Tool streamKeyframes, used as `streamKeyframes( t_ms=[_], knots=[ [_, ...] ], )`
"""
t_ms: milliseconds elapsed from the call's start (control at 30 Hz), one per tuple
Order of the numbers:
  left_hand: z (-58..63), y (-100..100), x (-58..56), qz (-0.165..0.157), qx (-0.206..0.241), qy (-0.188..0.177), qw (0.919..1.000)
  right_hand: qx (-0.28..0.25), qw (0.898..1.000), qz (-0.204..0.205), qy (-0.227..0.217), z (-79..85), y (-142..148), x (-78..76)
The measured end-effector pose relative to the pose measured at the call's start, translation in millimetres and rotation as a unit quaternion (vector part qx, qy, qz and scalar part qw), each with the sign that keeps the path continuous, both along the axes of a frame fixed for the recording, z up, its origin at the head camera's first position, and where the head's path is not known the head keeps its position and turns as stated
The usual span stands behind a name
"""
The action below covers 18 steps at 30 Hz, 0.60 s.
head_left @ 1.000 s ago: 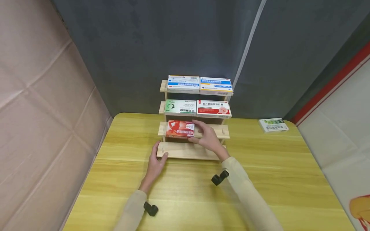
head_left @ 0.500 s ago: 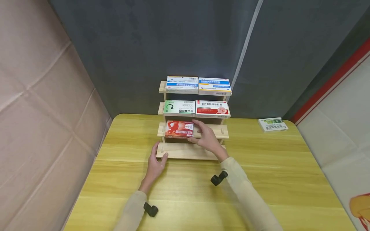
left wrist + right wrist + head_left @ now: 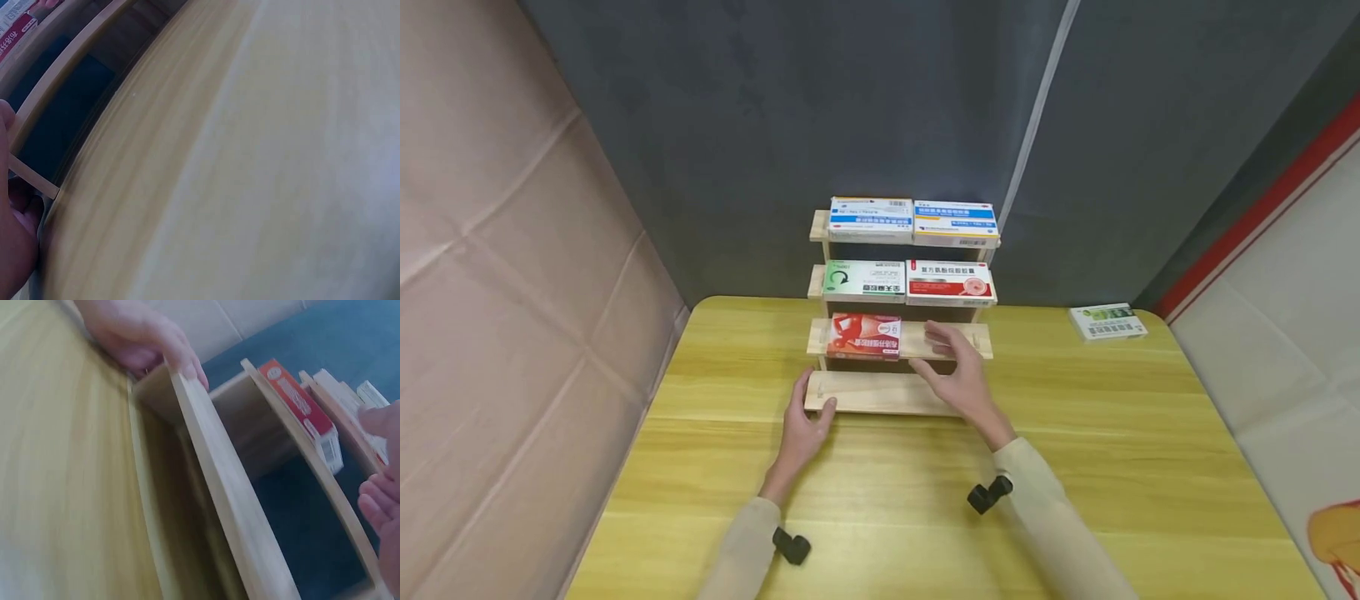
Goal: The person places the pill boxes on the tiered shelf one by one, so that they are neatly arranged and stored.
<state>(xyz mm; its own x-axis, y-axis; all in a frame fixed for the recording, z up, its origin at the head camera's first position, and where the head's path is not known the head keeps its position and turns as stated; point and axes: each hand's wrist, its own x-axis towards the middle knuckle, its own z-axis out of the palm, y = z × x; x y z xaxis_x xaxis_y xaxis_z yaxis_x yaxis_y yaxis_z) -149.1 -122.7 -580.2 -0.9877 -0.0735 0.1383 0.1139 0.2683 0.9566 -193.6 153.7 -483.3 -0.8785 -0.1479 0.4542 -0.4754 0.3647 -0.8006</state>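
Note:
A tiered wooden rack [image 3: 880, 393] stands on the table, its bottom step bare. My left hand [image 3: 801, 429] grips the left end of that step, thumb at the front edge; the left wrist view shows only part of this hand [image 3: 15, 244]. On the step above, at the left, lies a red medicine box [image 3: 864, 337]. To its right my right hand [image 3: 958, 375] hovers over the rack with fingers apart, holding nothing. A gap separates it from the red box [image 3: 303, 406] in the right wrist view too.
Higher on the rack sit a green-and-white box [image 3: 865, 279], a red-and-white box [image 3: 951, 282] and two blue-and-white boxes [image 3: 871, 218]. Another green-and-white box [image 3: 1108, 322] lies at the table's back right. A dark wall [image 3: 760, 150] rises behind the table [image 3: 1112, 442].
My right hand has let go of the red box and moved right and slightly toward me. The box stays on its step. My left hand keeps its grip.

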Motion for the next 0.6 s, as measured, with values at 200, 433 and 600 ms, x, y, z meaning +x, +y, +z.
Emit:
streamKeyframes(
  t_ms=[200,433,600],
  knots=[
    [1.0,-1.2,-0.3,0.004,0.003,-0.001,1.0,-0.048,0.996,-0.045,0.066,5.5,17.8,5.6],
    [0.4,-1.4,-1.2,0.004,0.006,0.012,0.9999,-0.065,0.994,-0.071,0.059,40.0,26.5,20.1],
    [-1.5,-0.4,-1.1,0.005,0.0,0.008,1.0,-0.097,0.989,-0.101,0.046,41.0,41.2,20.5]
  ],
)
